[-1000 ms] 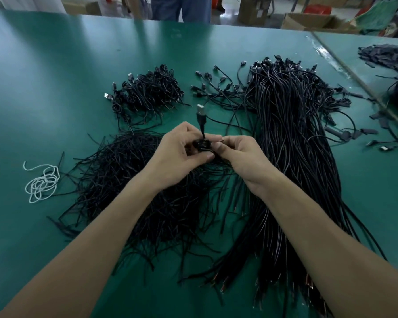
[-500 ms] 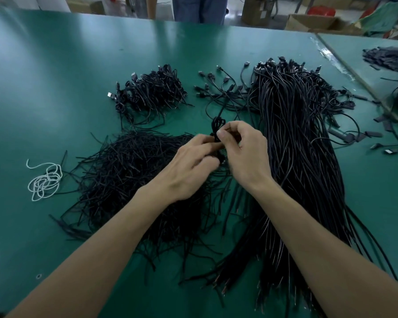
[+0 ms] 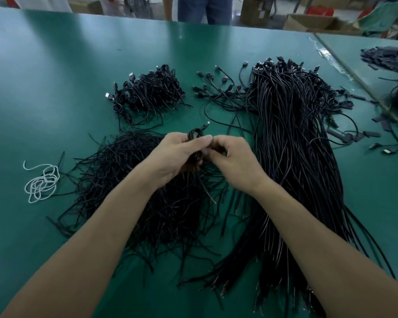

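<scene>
Over the middle of the green table (image 3: 55, 72), two bare hands are meeting. The left hand (image 3: 170, 157) is holding a small black cable (image 3: 195, 134) that is wound into a little ring. Its fingers are curling round the ring, and the top of the ring is sticking up above them. A tiny plug (image 3: 206, 124) is poking out at the top. The right hand (image 3: 236, 161) is touching the left one at the fingertips. Its thumb and first finger are pinching the side of the ring, very close together. One loose end (image 3: 207, 191) of the cable is hanging down under the hands, and its tip is showing red.

Right under the hands, a messy heap of short black strings (image 3: 115, 175) is lying on the table. Beside the right arm, a big bundle of long black cables (image 3: 292, 145) is stretching away. Farther back, a pile of wound-up cables (image 3: 152, 90) is sitting well apart from the hands. Off to the left, a white cord (image 3: 41, 182) is lying in loose loops. At the far edge of the table, a person in blue trousers (image 3: 205, 8) is standing.
</scene>
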`<state>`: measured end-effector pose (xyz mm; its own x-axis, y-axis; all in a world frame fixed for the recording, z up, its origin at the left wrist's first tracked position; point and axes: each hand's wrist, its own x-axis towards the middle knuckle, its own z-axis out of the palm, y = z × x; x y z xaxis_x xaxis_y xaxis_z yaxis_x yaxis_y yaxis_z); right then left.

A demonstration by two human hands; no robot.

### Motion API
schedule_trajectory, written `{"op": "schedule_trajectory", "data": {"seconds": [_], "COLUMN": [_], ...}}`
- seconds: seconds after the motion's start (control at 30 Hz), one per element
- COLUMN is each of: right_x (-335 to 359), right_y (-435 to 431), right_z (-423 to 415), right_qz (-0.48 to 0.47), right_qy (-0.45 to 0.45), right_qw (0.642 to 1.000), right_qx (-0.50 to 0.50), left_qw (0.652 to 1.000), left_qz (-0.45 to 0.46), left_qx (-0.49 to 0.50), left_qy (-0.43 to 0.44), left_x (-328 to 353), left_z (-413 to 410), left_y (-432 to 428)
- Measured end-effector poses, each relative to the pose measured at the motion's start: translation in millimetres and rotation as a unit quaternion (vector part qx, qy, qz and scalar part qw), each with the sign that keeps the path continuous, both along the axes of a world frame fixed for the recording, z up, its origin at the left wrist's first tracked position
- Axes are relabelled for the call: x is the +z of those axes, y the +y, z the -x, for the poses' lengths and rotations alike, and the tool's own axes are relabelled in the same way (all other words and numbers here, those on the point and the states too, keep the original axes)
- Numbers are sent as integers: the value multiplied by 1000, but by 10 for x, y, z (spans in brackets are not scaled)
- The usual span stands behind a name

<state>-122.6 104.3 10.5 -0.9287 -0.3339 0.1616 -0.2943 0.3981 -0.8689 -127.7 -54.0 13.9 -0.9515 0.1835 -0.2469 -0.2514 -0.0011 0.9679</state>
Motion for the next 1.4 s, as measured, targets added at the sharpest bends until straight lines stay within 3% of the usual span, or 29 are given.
{"op": "schedule_trajectory", "data": {"seconds": [0.1, 0.17, 0.3, 0.43, 0.53, 0.6, 0.7, 0.83, 0.97, 1.03, 1.13, 1.23, 1.33, 1.4], "right_x": [21, 1, -52, -111, -119, -123, -91, 93, 356, 436, 468, 428, 381, 354], "right_y": [71, 136, 357, 412, 334, 303, 273, 281, 124, 42, 130, 373, 611, 717], "right_z": [94, 174, 367, 500, 549, 580, 643, 675, 471, 312, 170, 153, 212, 243], "right_qz": [-28, -63, -274, -427, -458, -481, -450, -289, -138, -80, -84, -85, -136, -237], "right_qy": [-84, -76, -15, -36, -25, -22, -83, -152, -144, -146, -52, 28, 27, -5], "right_qw": [996, 994, 945, 887, 869, 855, 864, 919, 977, 986, 995, 992, 969, 952], "right_qx": [10, -52, -177, -170, -183, -194, -209, -220, -70, 14, 18, -86, -206, -191], "left_qw": [998, 999, 976, 929, 917, 889, 849, 805, 815, 810, 826, 816, 808, 796], "left_qz": [13, 25, 148, 229, 328, 409, 463, 486, 461, 456, 422, 381, 376, 420], "left_qx": [-55, -32, 139, 270, 219, 180, 175, 143, -90, -101, 49, 154, 177, 145], "left_qy": [-9, -3, 79, 111, 64, 96, 188, 308, 339, 355, 369, 407, 417, 411], "left_x": [26, 61, 104, 150, 201, 215, 202, 176, 74, -1, -58, -35, 46, 89], "left_z": [79, 191, 667, 1224, 1420, 1415, 1271, 1028, 768, 698, 613, 519, 401, 307], "left_y": [-93, -165, -388, -619, -670, -643, -577, -377, -75, -5, -48, -255, -405, -412]}}
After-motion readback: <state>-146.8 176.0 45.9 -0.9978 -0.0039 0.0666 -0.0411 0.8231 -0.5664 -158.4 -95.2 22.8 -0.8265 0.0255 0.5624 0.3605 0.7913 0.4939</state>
